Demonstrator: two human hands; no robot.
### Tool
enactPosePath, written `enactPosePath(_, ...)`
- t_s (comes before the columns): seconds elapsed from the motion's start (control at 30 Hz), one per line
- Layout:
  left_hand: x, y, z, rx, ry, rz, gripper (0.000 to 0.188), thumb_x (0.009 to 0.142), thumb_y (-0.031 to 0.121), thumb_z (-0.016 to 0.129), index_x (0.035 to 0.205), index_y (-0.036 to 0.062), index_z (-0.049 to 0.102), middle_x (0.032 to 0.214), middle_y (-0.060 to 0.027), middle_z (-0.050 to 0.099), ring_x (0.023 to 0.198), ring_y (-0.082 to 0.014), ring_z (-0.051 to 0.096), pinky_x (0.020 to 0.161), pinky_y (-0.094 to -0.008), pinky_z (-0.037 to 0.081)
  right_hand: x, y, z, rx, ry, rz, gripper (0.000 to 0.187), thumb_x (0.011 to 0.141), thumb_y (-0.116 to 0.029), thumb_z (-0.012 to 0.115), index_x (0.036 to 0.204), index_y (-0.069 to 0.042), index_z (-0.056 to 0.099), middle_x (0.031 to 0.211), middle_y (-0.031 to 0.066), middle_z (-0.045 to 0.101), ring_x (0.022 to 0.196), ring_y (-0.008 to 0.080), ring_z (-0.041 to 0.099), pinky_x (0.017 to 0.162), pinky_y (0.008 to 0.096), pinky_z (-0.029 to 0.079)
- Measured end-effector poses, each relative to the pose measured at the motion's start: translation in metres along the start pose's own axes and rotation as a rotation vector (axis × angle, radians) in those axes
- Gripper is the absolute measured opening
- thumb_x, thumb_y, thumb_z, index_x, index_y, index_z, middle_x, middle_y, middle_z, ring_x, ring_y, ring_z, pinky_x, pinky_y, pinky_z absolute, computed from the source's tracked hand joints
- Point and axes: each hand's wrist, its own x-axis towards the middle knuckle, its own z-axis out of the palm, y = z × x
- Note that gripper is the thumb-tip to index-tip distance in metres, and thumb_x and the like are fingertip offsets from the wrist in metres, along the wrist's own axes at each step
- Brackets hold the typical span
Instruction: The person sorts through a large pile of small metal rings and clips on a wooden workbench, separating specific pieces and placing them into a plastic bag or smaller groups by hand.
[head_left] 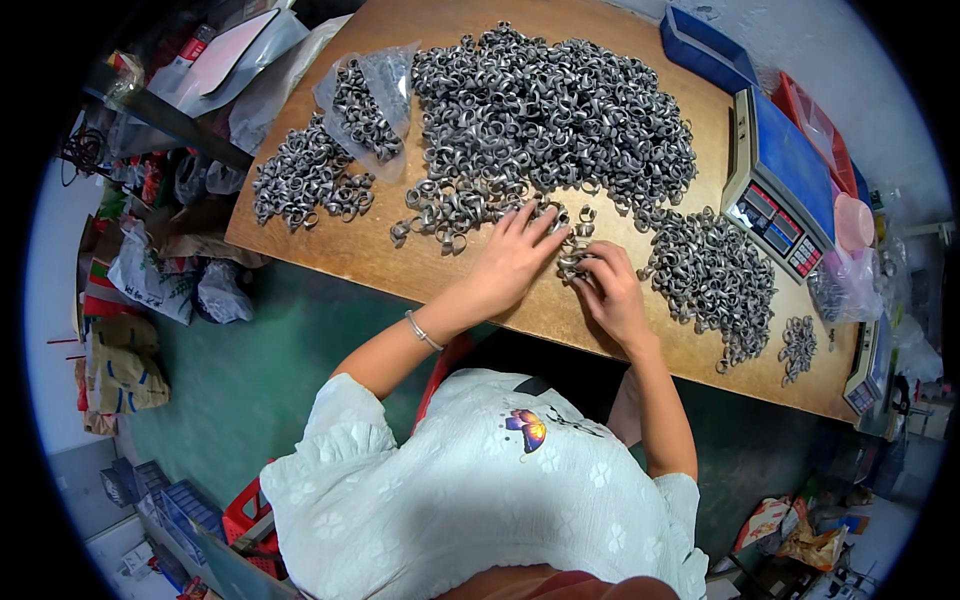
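Heaps of grey metal rings (pixel 550 110) cover much of a wooden table (pixel 560 320). My left hand (pixel 512 252) lies over the near edge of the largest heap, fingers stretched and slightly spread, their tips touching several rings. Just to its right, the curled fingers and thumb of my right hand (pixel 615 295) close on a small cluster of rings (pixel 570 262). How many rings are between those fingertips is hidden. A few more loose rings (pixel 584 220) lie between the two hands and the big heap.
On the left, a clear plastic bag (pixel 385 90) with rings lies beside a smaller ring pile (pixel 300 180). To the right are another pile (pixel 710 280), a little cluster (pixel 798 348) and a blue-topped scale (pixel 785 160). Blue (pixel 708 48) and red trays (pixel 815 130) stand behind.
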Motion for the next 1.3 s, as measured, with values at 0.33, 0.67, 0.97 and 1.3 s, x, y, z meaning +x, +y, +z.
enactPosePath(0.33, -0.032, 0.005, 0.004, -0.410, -0.079, -0.110, 0.035, 0.081, 0.005, 0.062, 0.115, 0.0008, 0.055, 0.125, -0.0176, 0.051, 0.119, -0.0376, 0.047, 0.097, -0.0431, 0.043, 0.011, 0.011, -0.002, -0.280, 0.234, 0.243, 0.036, 0.079, -0.015, 0.068, 0.110, -0.002, 0.056, 0.115, 0.0178, 0.052, 0.111, 0.0354, 0.046, 0.095, 0.0451, 0.035)
enactPosePath(0.67, -0.035, 0.008, -0.006, -0.281, -0.032, -0.025, 0.024, 0.082, 0.002, 0.062, 0.106, -0.0001, 0.060, 0.117, -0.0167, 0.056, 0.108, -0.0353, 0.053, 0.091, -0.0407, 0.045, -0.004, -0.012, 0.007, -0.163, -0.042, 0.083, 0.028, 0.074, -0.001, 0.067, 0.102, -0.001, 0.061, 0.121, 0.0161, 0.055, 0.112, 0.0364, 0.051, 0.096, 0.0444, 0.040)
enactPosePath(0.97, -0.027, 0.005, -0.001, -0.853, 0.150, -0.471, 0.017, 0.088, -0.003, 0.056, 0.105, -0.0019, 0.059, 0.102, -0.0079, 0.056, 0.085, -0.0137, 0.060, 0.067, -0.0243, 0.050, -0.008, 0.013, 0.005, 0.535, 0.333, 0.706, 0.016, 0.091, 0.001, 0.052, 0.104, 0.005, 0.059, 0.088, 0.0085, 0.064, 0.076, 0.0115, 0.061, 0.062, 0.0247, 0.049)
enactPosePath(1.3, -0.025, -0.008, 0.007, -1.480, 0.099, -0.815, 0.020, 0.099, 0.017, 0.048, 0.104, 0.0001, 0.058, 0.082, -0.0053, 0.063, 0.070, -0.0096, 0.060, 0.063, -0.0220, 0.050, -0.003, 0.014, -0.030, -0.058, 0.312, 0.527, 0.025, 0.086, -0.002, 0.055, 0.111, 0.002, 0.057, 0.110, 0.0144, 0.060, 0.099, 0.0261, 0.057, 0.084, 0.0354, 0.047)
